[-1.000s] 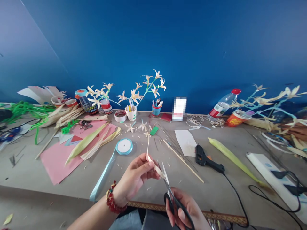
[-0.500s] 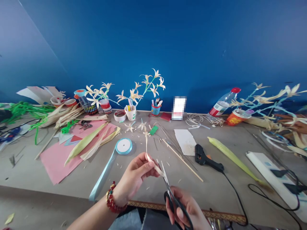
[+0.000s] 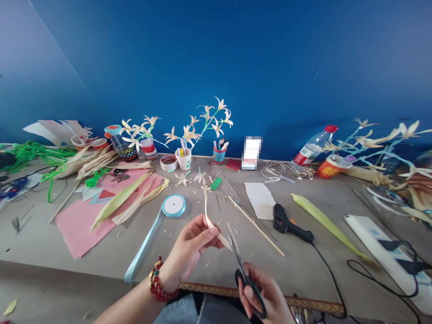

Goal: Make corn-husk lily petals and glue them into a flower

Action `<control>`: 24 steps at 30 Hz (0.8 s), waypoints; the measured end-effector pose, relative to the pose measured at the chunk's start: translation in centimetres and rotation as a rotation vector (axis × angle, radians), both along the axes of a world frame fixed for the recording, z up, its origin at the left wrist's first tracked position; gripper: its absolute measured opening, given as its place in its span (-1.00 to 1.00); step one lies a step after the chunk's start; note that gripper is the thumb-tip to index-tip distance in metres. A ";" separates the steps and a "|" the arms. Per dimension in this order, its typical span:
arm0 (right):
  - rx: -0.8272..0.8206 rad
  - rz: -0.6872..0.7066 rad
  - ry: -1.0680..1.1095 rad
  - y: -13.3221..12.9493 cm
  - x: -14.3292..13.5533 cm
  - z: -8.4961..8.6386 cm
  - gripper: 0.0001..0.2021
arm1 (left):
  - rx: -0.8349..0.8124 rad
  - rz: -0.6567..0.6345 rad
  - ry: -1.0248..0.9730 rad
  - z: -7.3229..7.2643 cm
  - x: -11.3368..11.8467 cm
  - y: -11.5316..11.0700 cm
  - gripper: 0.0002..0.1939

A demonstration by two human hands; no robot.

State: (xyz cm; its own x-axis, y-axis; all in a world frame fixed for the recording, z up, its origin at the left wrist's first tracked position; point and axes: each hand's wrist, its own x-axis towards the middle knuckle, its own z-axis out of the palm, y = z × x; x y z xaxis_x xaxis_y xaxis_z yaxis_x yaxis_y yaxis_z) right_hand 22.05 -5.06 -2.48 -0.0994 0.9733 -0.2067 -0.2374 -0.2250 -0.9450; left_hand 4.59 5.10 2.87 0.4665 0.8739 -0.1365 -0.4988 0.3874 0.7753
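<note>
Between thumb and fingers, my left hand (image 3: pixel 195 240) pinches a pale corn husk strip (image 3: pixel 207 211). One end of the strip rises towards the small husk flowers on the table; the other sticks out past the fingertips on the right. My right hand (image 3: pixel 261 290) is closed round the black handles of a pair of scissors (image 3: pixel 239 252). The blades look shut or nearly so, pointing up and away, just right of the strip's free end and apart from it. Small husk scraps lie around both hands.
Left of my hands lie a blue ribbon roll (image 3: pixel 173 205), pink paper (image 3: pixel 79 229) and husks. A black glue gun (image 3: pixel 292 225), a green husk (image 3: pixel 324 220) and a power strip (image 3: pixel 381 256) lie right. Cups with husk flowers (image 3: pixel 191 135) and a bottle (image 3: pixel 308 148) line the wall.
The scissors have come away from the strip's end, slightly to the right, and their blades have closed together. My left hand still pinches the strip in nearly the same place.
</note>
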 end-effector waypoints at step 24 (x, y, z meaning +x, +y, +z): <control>0.192 -0.378 0.116 3.6 -2.6 2.7 -0.76 | 0.197 0.018 0.127 -1.6 -1.1 -5.2 -0.67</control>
